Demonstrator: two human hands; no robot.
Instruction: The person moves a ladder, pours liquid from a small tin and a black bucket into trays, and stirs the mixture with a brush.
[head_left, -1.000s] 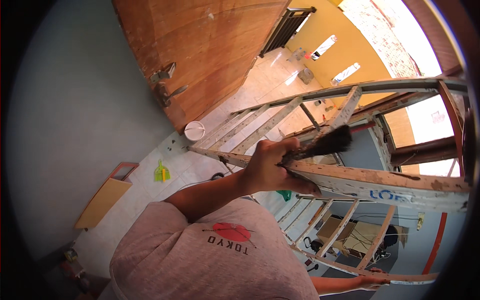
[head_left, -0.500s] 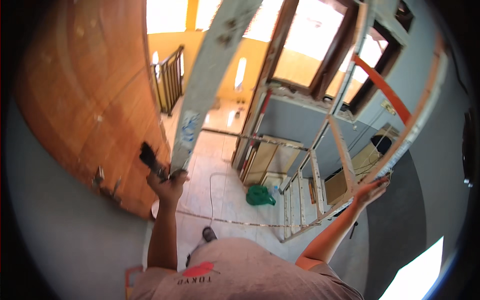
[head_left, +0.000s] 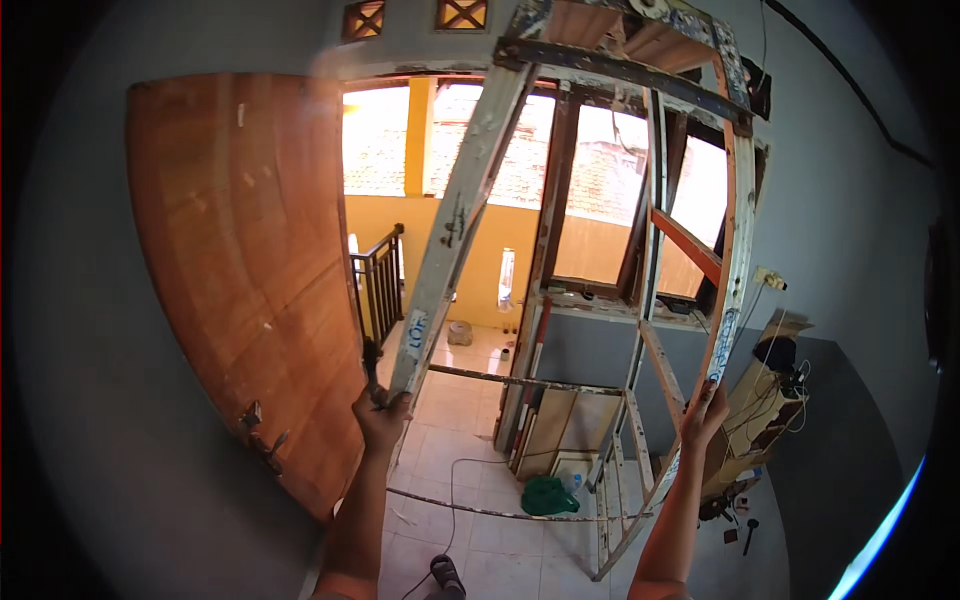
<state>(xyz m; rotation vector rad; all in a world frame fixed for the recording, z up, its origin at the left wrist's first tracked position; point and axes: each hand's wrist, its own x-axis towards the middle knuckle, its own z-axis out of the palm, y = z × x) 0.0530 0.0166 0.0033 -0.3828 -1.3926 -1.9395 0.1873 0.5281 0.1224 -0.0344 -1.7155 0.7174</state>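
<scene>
While your left hand (head_left: 380, 418) is gripping one rail of the paint-spattered stepladder (head_left: 455, 215) and sharing that hold with a dark-bristled paintbrush (head_left: 372, 365), your right hand (head_left: 706, 415) is grasping the opposite rail low on its length. The brush is taking up part of your left grip, so the rail could be twisting free, or the brush dropping, if the weight shifts that way. The stepladder is rising in front of you above the tiled floor (head_left: 425, 470), its top reaching well above both hands; with your hold so low, a small tilt at the bottom could be swinging the top widely. Whether every leg is bearing on the tiles, you cannot be certain from this view.

At the floor's near edge, a thin cable (head_left: 453, 500) is running beside your sandaled foot (head_left: 446, 573), so a step could be catching it. Farther on, a green plastic bag (head_left: 547, 496) is lying beside the ladder's rungs, where a leg could be snagging it. Toward the floor's left edge, the wooden door (head_left: 240, 280) is standing close to your left hand, risking scraped knuckles. Beyond, the window frames (head_left: 600, 290) are sitting behind the rails, exposed to a forward topple.
</scene>
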